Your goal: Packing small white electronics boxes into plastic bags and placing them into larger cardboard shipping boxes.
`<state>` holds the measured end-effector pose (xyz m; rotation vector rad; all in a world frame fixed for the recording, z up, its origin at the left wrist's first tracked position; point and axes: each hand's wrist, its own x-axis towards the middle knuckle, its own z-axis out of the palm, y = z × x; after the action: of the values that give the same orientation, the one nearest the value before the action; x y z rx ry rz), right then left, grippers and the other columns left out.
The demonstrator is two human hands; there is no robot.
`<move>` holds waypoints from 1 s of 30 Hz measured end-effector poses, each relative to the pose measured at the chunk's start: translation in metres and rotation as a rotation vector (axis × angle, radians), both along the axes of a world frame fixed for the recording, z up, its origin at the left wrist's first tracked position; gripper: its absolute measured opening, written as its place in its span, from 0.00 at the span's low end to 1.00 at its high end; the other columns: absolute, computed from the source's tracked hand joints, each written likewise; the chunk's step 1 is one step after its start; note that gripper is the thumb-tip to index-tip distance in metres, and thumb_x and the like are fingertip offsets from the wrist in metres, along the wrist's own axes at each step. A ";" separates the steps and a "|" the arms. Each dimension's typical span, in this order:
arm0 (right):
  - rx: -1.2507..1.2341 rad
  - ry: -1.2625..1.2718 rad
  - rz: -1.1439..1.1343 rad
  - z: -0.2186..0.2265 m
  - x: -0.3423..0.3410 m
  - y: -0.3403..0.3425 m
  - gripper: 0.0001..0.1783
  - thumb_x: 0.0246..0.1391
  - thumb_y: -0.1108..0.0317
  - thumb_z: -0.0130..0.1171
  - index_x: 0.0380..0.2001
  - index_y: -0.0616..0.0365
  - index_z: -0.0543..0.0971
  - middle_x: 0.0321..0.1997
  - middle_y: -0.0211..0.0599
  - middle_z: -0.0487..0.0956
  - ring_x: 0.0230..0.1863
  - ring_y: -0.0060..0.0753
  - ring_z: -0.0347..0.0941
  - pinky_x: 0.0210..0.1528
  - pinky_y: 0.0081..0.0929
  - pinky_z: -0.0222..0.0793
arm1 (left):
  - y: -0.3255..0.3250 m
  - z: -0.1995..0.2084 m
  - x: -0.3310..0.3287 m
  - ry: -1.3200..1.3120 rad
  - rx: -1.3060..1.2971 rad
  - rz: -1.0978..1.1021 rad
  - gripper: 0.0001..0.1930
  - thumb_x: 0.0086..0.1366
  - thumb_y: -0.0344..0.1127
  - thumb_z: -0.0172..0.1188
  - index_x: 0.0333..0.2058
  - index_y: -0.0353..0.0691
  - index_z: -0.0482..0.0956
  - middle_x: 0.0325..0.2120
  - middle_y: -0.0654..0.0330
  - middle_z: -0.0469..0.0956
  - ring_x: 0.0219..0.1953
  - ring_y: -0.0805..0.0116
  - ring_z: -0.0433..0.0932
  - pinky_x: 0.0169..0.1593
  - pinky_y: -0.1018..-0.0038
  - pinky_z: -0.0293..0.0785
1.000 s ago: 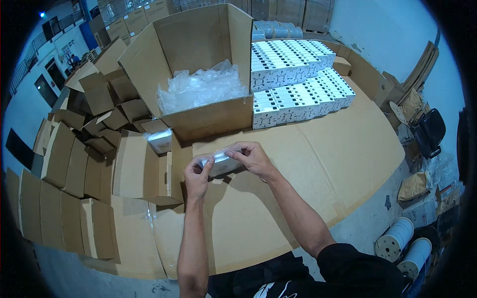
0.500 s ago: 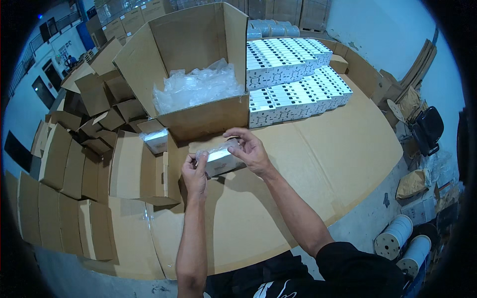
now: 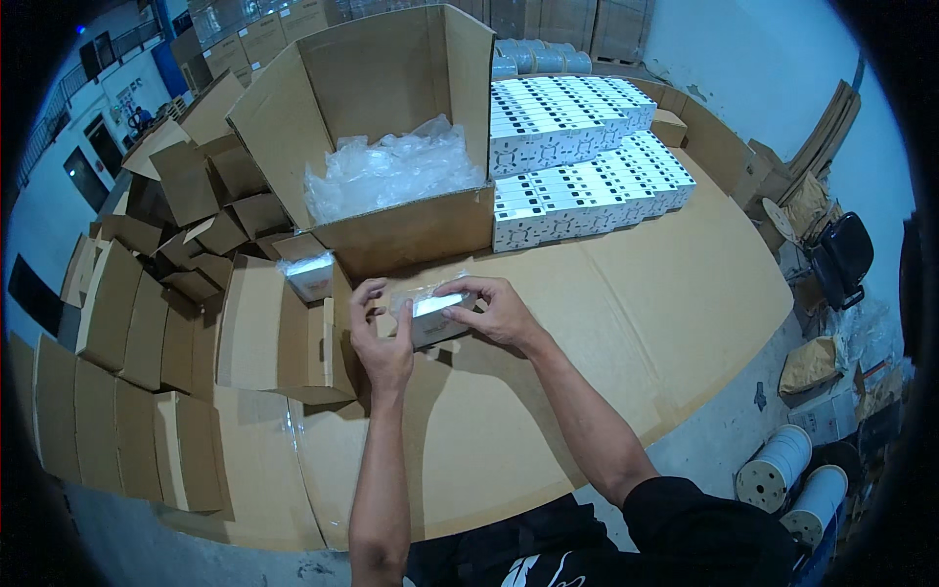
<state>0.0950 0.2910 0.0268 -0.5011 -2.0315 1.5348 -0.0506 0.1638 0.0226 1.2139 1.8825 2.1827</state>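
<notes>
A small white box (image 3: 437, 323) in a clear plastic bag is held just above the cardboard-covered table, in front of a big carton. My right hand (image 3: 497, 315) grips its right end, thumb on the near side and fingers over the top. At the box's left end is my left hand (image 3: 380, 338), open, its thumb against the plastic and its fingers raised apart from the box. Loose clear film sticks up behind the box. To the left, an open brown carton (image 3: 256, 328) contains another plastic-wrapped white box (image 3: 310, 277).
Clear plastic bags (image 3: 396, 176) fill the big open carton (image 3: 411, 230). Right of it, white printed boxes (image 3: 577, 201) stand in stacked rows. Several open brown cartons (image 3: 127, 372) crowd the left side. Cable spools (image 3: 775, 465) and a black chair (image 3: 843, 249) are on the floor at right.
My left fingers have loosened and lifted off the box, the thumb staying near. My right hand has moved slightly left and down and closed on the box's right end.
</notes>
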 end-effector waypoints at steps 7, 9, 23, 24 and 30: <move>0.032 -0.045 -0.015 0.005 -0.001 0.000 0.17 0.55 0.70 0.69 0.49 0.59 0.84 0.46 0.35 0.85 0.48 0.26 0.78 0.54 0.28 0.73 | -0.013 -0.001 -0.007 0.352 -0.226 -0.083 0.11 0.60 0.24 0.69 0.43 0.40 0.85 0.42 0.57 0.84 0.53 0.62 0.76 0.57 0.65 0.72; 0.051 -0.051 -0.025 0.005 0.002 0.001 0.17 0.54 0.70 0.70 0.48 0.60 0.84 0.45 0.35 0.85 0.48 0.26 0.79 0.54 0.29 0.73 | -0.011 -0.005 -0.006 0.269 -0.242 -0.125 0.13 0.60 0.25 0.70 0.44 0.39 0.84 0.42 0.58 0.84 0.50 0.63 0.78 0.56 0.66 0.73; 0.635 -0.137 0.022 0.031 -0.003 -0.010 0.15 0.56 0.69 0.65 0.46 0.61 0.82 0.45 0.45 0.83 0.49 0.50 0.76 0.57 0.43 0.70 | -0.012 -0.017 -0.008 -0.417 -0.291 -0.407 0.17 0.63 0.26 0.70 0.51 0.36 0.81 0.40 0.63 0.82 0.41 0.77 0.79 0.44 0.78 0.76; 0.679 -0.247 0.047 0.036 -0.003 -0.010 0.15 0.56 0.69 0.65 0.46 0.60 0.82 0.45 0.45 0.83 0.49 0.50 0.75 0.58 0.43 0.69 | -0.013 -0.019 -0.007 -0.415 -0.287 -0.391 0.17 0.63 0.26 0.70 0.51 0.36 0.81 0.40 0.63 0.82 0.41 0.77 0.79 0.44 0.78 0.76; 0.759 -0.516 0.085 0.058 -0.001 -0.001 0.14 0.58 0.67 0.63 0.46 0.58 0.82 0.43 0.46 0.83 0.49 0.52 0.73 0.57 0.44 0.68 | -0.035 -0.020 0.019 0.013 -0.362 -0.113 0.31 0.61 0.36 0.72 0.61 0.36 0.72 0.48 0.53 0.81 0.45 0.63 0.81 0.51 0.68 0.77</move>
<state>0.0941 0.2903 0.0843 -0.5286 -2.8353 0.5877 -0.0314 0.1290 0.0031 1.2268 2.0403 1.6853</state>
